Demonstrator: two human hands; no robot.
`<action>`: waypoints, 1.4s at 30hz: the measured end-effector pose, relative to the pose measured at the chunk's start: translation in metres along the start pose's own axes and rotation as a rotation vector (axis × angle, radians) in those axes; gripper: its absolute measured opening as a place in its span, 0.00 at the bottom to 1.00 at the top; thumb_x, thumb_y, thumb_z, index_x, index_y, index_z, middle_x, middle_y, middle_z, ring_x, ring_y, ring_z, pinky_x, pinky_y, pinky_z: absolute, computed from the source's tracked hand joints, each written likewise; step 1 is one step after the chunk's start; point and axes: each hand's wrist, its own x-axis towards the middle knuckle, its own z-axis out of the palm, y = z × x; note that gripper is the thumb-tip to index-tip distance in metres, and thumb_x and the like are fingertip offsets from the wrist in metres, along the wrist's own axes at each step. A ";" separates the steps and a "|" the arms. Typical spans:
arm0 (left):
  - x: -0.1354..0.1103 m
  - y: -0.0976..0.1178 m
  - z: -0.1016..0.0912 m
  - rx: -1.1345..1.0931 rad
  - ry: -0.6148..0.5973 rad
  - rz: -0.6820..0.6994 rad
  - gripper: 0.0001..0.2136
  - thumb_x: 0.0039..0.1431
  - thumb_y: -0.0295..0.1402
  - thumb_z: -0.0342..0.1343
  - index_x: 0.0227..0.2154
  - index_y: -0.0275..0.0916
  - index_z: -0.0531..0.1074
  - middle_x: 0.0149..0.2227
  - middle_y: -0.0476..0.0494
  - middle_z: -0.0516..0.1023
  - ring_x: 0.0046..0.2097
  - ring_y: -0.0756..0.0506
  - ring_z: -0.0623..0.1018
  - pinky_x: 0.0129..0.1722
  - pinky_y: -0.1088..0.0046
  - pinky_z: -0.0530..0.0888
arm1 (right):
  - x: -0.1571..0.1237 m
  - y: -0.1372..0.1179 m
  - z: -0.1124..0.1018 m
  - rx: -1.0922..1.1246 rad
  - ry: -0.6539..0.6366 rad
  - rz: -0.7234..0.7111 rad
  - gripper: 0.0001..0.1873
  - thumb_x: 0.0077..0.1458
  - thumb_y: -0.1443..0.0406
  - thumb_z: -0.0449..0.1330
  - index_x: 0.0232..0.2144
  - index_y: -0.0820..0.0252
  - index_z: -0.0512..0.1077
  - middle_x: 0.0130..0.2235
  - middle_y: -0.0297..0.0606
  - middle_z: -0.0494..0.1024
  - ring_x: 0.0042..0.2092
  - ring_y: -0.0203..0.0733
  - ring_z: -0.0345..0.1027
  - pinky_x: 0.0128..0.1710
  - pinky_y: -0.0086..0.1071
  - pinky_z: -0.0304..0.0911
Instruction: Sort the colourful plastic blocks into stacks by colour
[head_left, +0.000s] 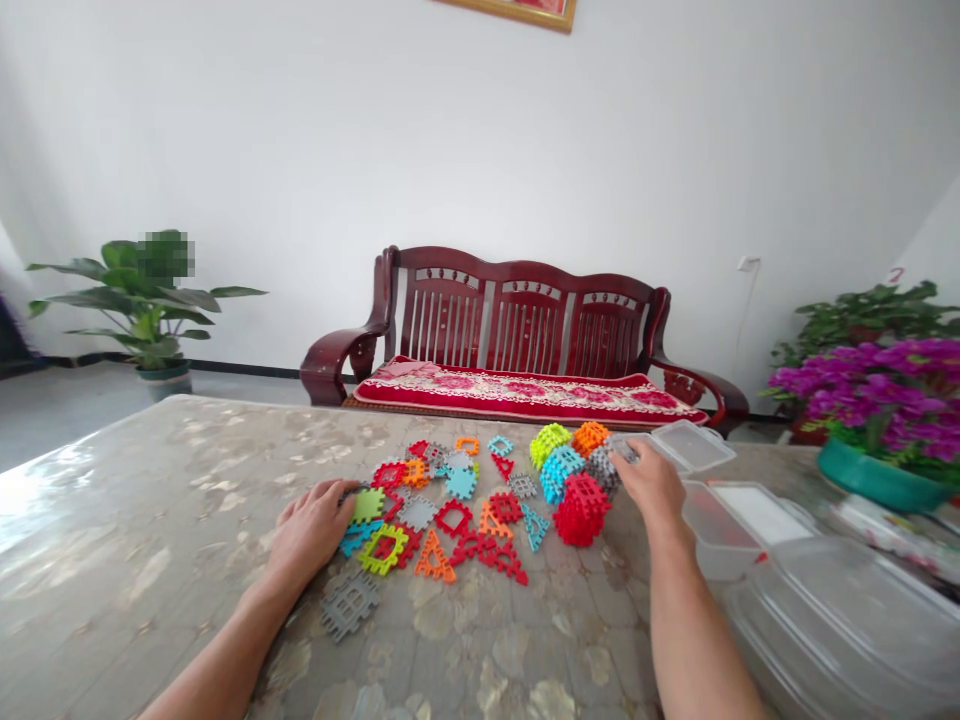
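Observation:
Flat interlocking plastic building pieces lie in a loose pile (pixel 420 510) on the table. My left hand (pixel 315 520) is at the pile's left edge, its fingers curled on a dark grey building piece (pixel 349 491), mostly hidden, beside a green square piece (pixel 367 506). My right hand (pixel 651 482) pinches a grey building piece (pixel 624 447) at the top of the grey stack (pixel 602 467). Around that stack stand a red stack (pixel 582 510), a blue stack (pixel 562 474), a lime green stack (pixel 550 444) and an orange stack (pixel 590 438). A grey window-shaped piece (pixel 350 604) lies nearest me.
Clear plastic boxes (pixel 720 530) and a large clear lid (pixel 847 620) are on the right, close to my right forearm. Purple flowers in a teal pot (pixel 862 475) stand beyond them. Behind the table (pixel 187 480) is a wooden bench (pixel 517 310) with a red cushion.

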 end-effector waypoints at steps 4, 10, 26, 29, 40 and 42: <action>0.000 0.000 0.000 -0.005 -0.010 -0.016 0.22 0.65 0.41 0.37 0.53 0.47 0.72 0.59 0.43 0.73 0.60 0.37 0.72 0.61 0.53 0.63 | -0.001 -0.002 0.005 -0.027 0.003 -0.012 0.29 0.55 0.49 0.56 0.57 0.48 0.71 0.49 0.45 0.80 0.50 0.55 0.73 0.45 0.40 0.64; 0.001 -0.001 0.002 -0.003 0.014 0.005 0.22 0.65 0.40 0.38 0.53 0.47 0.73 0.58 0.43 0.74 0.60 0.38 0.72 0.61 0.54 0.64 | -0.003 -0.004 0.010 -0.048 0.006 -0.027 0.29 0.57 0.49 0.55 0.57 0.49 0.70 0.51 0.45 0.79 0.52 0.56 0.71 0.47 0.41 0.64; -0.003 0.004 -0.001 -0.017 0.035 -0.009 0.20 0.65 0.39 0.40 0.52 0.47 0.74 0.57 0.44 0.75 0.58 0.39 0.73 0.59 0.58 0.64 | -0.040 -0.068 0.001 0.489 0.231 -0.495 0.20 0.58 0.58 0.53 0.47 0.59 0.77 0.46 0.43 0.82 0.48 0.46 0.73 0.52 0.37 0.65; -0.003 0.004 -0.001 -0.019 0.030 -0.004 0.21 0.65 0.39 0.39 0.52 0.47 0.74 0.58 0.44 0.74 0.58 0.39 0.73 0.60 0.58 0.64 | -0.069 -0.099 0.018 0.436 0.065 -0.666 0.18 0.58 0.61 0.54 0.47 0.56 0.77 0.48 0.41 0.81 0.49 0.45 0.73 0.53 0.37 0.65; -0.005 0.007 -0.003 -0.021 0.015 -0.030 0.20 0.65 0.38 0.40 0.52 0.47 0.73 0.58 0.43 0.74 0.59 0.38 0.72 0.60 0.57 0.62 | -0.109 -0.109 0.093 -0.173 -0.181 -0.692 0.16 0.63 0.64 0.53 0.48 0.64 0.75 0.49 0.52 0.78 0.52 0.52 0.69 0.51 0.41 0.61; -0.005 0.008 -0.004 -0.020 0.019 -0.027 0.20 0.65 0.38 0.40 0.52 0.47 0.73 0.58 0.43 0.74 0.59 0.39 0.72 0.60 0.57 0.63 | -0.110 -0.109 0.095 -0.201 -0.191 -0.659 0.17 0.65 0.62 0.51 0.48 0.64 0.75 0.49 0.52 0.78 0.52 0.52 0.70 0.51 0.42 0.61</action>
